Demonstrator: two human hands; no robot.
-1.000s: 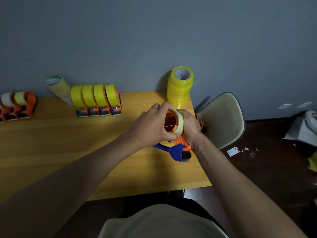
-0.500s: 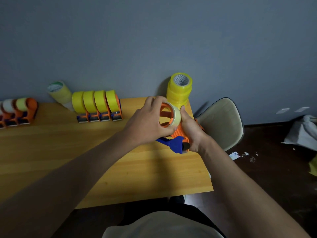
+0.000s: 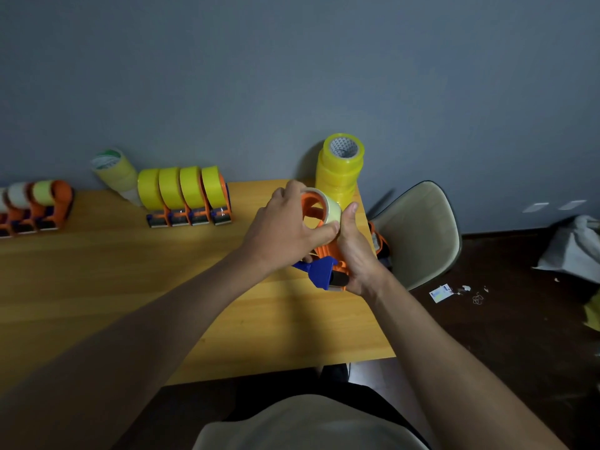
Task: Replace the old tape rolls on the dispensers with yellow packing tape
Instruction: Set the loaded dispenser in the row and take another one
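I hold an orange and blue tape dispenser [image 3: 326, 267] above the table's right side. My right hand [image 3: 355, 251] grips its body from the right, thumb up beside the roll. My left hand [image 3: 285, 227] grips the thin, pale old tape roll [image 3: 331, 206] that sits on the dispenser's orange hub, fingers over its top and thumb at its lower edge. A stack of fresh yellow tape rolls [image 3: 339, 173] stands just behind, against the wall.
The wooden table [image 3: 136, 287] carries several dispensers with full yellow rolls [image 3: 183, 196] at the back, dispensers with old rolls [image 3: 35, 203] at far left, and a leaning stack of tape rolls [image 3: 113, 170]. A beige chair [image 3: 418, 232] stands right of the table, with another dispenser [image 3: 378, 241] partly hidden behind my right hand.
Both hands have lifted the dispenser slightly and tilted it. My left hand's fingers have shifted round the old roll, which now shows more of its orange hub.
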